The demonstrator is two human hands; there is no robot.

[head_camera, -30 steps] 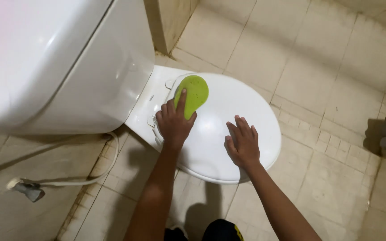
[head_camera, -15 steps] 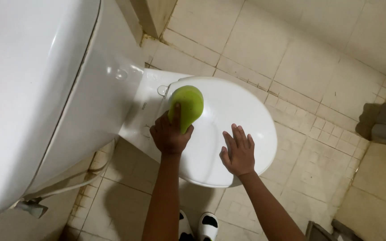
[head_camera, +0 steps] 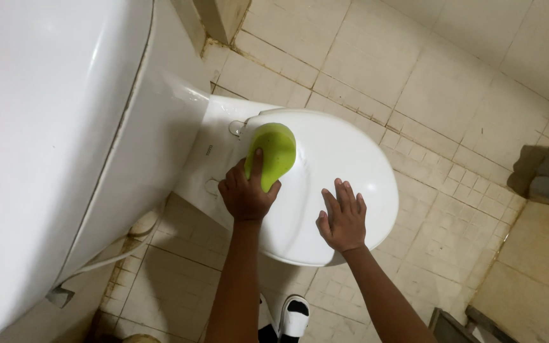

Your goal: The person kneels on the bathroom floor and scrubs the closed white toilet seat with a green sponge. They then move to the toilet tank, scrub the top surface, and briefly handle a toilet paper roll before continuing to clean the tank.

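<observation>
Head view: looking straight down at a toilet on a tiled floor [head_camera: 452, 89].
Tank [head_camera: 52, 140]: white, filling the left side.
Hose [head_camera: 106, 260]: pale, running low beside the tank to a valve.
Left hand [head_camera: 244, 194]: grip closed on the sponge, fingers over its near edge.
Sponge [head_camera: 273, 152]: green, rounded, pressed on the back of the lid near the hinge.
Lid [head_camera: 351, 159]: white, shut.
Right hand [head_camera: 343, 219]: flat, fingers spread, grip holding nothing, resting on the lid's front.
Shoes [head_camera: 287, 314]: white, below the bowl.
</observation>
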